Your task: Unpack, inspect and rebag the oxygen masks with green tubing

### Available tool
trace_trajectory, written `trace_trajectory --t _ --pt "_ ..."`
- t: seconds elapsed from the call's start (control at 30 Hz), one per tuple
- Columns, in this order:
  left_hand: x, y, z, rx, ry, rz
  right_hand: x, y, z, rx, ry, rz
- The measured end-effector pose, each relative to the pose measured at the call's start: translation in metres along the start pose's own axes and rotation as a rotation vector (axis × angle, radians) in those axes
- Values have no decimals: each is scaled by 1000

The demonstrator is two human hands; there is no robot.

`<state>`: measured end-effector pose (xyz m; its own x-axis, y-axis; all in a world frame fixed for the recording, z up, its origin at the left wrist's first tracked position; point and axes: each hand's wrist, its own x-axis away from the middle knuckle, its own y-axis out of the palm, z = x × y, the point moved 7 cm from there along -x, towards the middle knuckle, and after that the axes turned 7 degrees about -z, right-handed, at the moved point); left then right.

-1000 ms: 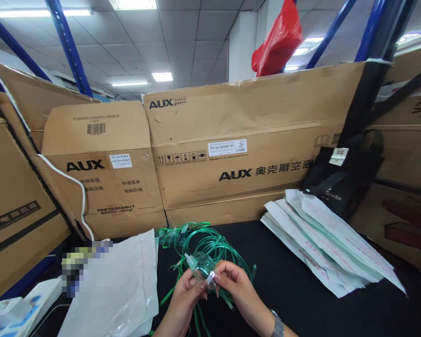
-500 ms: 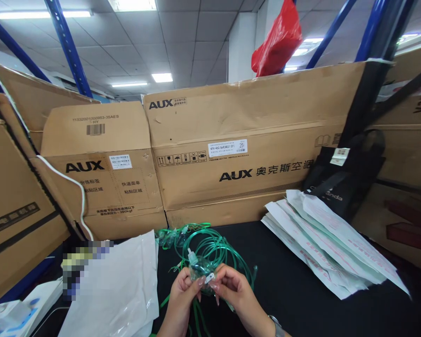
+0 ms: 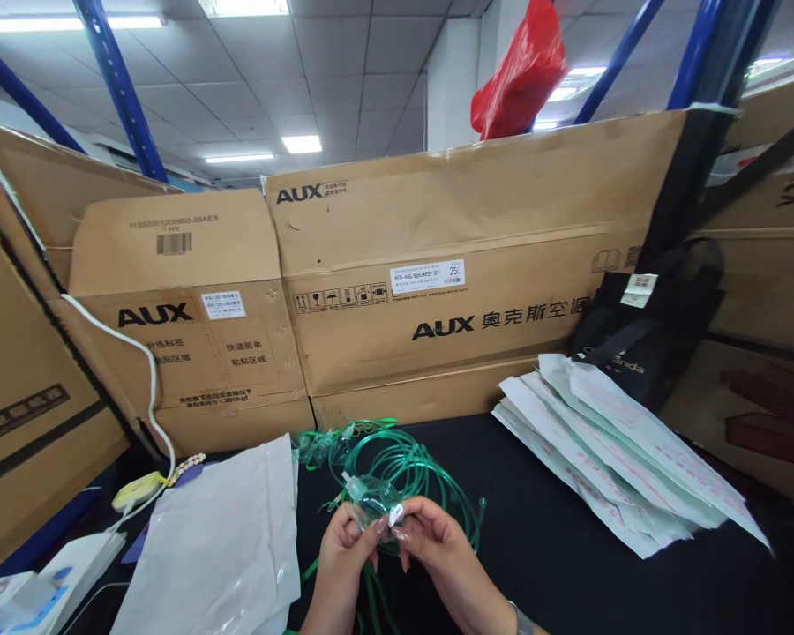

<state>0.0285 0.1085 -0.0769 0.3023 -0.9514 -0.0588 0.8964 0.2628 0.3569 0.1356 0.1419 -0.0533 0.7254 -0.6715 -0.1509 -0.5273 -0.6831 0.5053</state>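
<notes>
A clear green oxygen mask [image 3: 374, 496] with a pale connector [image 3: 353, 482] at its upper left is held low in the middle of the view. My left hand [image 3: 345, 545] pinches its near edge between thumb and fingers. From the other side, my right hand [image 3: 442, 542] grips the same edge beside a small shiny white strip [image 3: 396, 513], probably the nose clip. Both sets of fingertips nearly meet there and partly cover the mask. Behind it lies coiled green tubing [image 3: 430, 467], and green straps [image 3: 372, 593] hang below between my wrists.
More clear green pieces [image 3: 318, 445] lie against the cardboard boxes [image 3: 490, 256] at the back. White plastic mailers [image 3: 218, 538] are at left, with more packets [image 3: 609, 450] at right beside a black bag [image 3: 648, 326]. A power strip [image 3: 59, 573] and white cable [image 3: 153, 388] occupy the left edge.
The mask and its connector have tilted slightly to the left, and the small white strip has turned in my fingers. Both hands keep their pinch in nearly the same place.
</notes>
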Motion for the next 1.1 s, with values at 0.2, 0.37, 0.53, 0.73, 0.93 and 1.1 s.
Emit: trace_trajectory --t 0.2,0.37,0.53,0.73,0.93,1.1 --pt "2 3 -8 10 -13 -21 -3 -8 -3 50 -42 35" --pt "2 1 -11 49 -27 -41 -1 -1 -10 29 -15 -21" --pt "2 2 -12 83 -40 -61 -1 1 -12 9 -20 -51" --pt "2 5 -13 88 -54 -80 -1 0 -12 31 -17 -28" --pt "3 7 -8 71 -39 -86 0 -3 -10 28 0 9" --pt "3 8 -7 59 -28 -74 -1 -4 -9 63 -18 -6"
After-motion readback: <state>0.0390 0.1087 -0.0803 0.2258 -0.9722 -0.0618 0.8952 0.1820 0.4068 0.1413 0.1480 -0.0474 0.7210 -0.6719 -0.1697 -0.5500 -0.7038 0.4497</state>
